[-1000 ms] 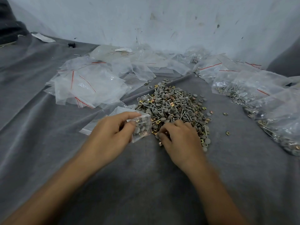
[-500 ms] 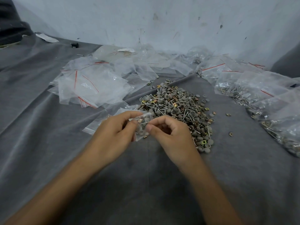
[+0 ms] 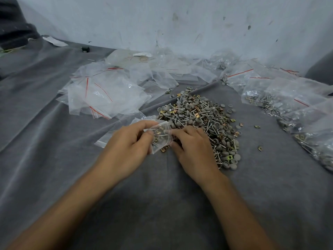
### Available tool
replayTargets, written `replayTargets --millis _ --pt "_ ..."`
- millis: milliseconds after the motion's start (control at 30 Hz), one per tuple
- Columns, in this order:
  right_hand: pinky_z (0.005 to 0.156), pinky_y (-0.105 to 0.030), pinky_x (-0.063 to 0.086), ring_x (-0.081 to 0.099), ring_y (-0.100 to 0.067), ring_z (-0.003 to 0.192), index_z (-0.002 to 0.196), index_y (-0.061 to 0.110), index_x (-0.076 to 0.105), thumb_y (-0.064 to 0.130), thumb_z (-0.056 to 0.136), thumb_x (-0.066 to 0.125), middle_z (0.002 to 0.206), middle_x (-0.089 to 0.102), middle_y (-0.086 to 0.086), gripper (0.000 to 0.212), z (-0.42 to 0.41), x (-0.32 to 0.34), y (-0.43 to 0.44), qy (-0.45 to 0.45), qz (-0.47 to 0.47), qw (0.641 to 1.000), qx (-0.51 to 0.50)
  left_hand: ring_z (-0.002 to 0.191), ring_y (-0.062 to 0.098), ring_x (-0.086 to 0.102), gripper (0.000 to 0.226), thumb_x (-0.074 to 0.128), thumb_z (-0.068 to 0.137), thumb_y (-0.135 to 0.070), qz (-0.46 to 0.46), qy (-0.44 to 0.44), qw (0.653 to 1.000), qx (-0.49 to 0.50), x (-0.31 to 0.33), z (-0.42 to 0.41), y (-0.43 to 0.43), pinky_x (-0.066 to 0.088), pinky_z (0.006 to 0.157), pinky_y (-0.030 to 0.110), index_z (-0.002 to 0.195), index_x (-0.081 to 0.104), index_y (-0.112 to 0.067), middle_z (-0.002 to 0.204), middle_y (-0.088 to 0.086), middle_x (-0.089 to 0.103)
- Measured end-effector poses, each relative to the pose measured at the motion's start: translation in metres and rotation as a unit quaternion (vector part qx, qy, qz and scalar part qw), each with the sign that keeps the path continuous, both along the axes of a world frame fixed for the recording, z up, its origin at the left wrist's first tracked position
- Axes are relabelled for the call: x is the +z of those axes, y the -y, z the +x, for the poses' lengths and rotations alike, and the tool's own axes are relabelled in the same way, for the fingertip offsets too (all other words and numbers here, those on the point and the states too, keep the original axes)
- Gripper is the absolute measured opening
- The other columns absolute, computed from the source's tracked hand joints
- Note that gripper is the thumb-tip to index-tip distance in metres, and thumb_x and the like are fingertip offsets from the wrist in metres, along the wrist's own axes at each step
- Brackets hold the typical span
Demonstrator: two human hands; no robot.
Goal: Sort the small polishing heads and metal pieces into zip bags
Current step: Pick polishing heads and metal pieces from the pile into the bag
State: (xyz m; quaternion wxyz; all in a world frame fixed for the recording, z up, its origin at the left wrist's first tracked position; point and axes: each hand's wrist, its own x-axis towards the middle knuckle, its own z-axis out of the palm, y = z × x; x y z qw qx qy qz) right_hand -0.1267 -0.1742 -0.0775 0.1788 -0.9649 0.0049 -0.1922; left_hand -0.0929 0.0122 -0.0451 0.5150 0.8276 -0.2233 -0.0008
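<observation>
Dim, even light; soft shadows, wide-angle bending at edges, slight blur.

The loose pile (image 3: 200, 121) sits at centre on the grey cloth (image 3: 162, 204). It is made up of grey, cup-shaped polishing heads (image 3: 188, 106) on thin metal shanks, mixed with small brass-coloured metal pieces (image 3: 233, 120). A few strays (image 3: 257, 126) lie apart to the pile's right.

One small zip bag (image 3: 161, 137) is clear and part-filled with heads and metal pieces. The left hand (image 3: 126, 148) pinches it just beside the pile's near-left edge.

The empty zip bags (image 3: 102, 94) are clear with red seal lines, loosely heaped and crumpled, left of and behind the pile.

The filled zip bags (image 3: 288, 105) are clear and hold the same mixed parts. They lie along the right side.
</observation>
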Motion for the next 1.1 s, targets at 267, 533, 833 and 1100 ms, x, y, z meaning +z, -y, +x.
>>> replayTargets --millis 267,533,833,1100 --pt "0.103 -0.039 0.04 0.051 -0.023 0.114 0.129 0.021 0.066 0.028 0.101 0.06 0.121 0.065 0.0 0.029 -0.006 0.007 0.007 -0.032 0.03 0.999 -0.002 0.068 0.011 0.067 0.037 0.045 0.091 -0.04 0.007 0.0 1.0 -0.001 0.0 0.0 0.0 0.056 0.08 0.049 0.102 0.057 -0.073 0.068 -0.009 0.07" --pt "0.092 -0.029 0.04 0.053 -0.017 0.114 0.126 0.025 0.07 0.026 0.1 0.059 0.12 0.07 0.006 0.028 -0.016 0.014 0.023 -0.031 0.084 0.995 -0.037 0.066 0.014 0.067 0.031 0.043 0.091 -0.046 0.008 -0.003 1.0 -0.009 -0.007 0.002 -0.001 0.057 0.076 0.051 0.109 0.062 -0.062 0.07 -0.009 0.071" --pt "0.084 -0.022 0.052 0.064 -0.001 0.096 0.117 0.03 0.074 0.029 0.102 0.057 0.105 0.072 0.015 0.022 -0.026 0.026 0.029 -0.009 0.177 0.984 -0.031 0.068 0.014 0.068 0.03 0.042 0.094 -0.043 0.024 0.001 1.0 -0.011 -0.01 0.004 -0.001 0.058 0.075 0.049 0.11 0.061 -0.061 0.072 -0.008 0.071" --pt "0.081 -0.016 0.051 0.068 0.003 0.096 0.116 0.029 0.075 0.019 0.101 0.062 0.101 0.075 0.016 0.022 -0.035 0.029 -0.005 -0.028 0.362 0.926 0.103 0.067 0.011 0.067 0.032 0.047 0.099 -0.032 0.031 0.003 0.999 -0.014 -0.011 0.002 0.002 0.056 0.071 0.04 0.123 0.067 -0.038 0.07 -0.008 0.07"
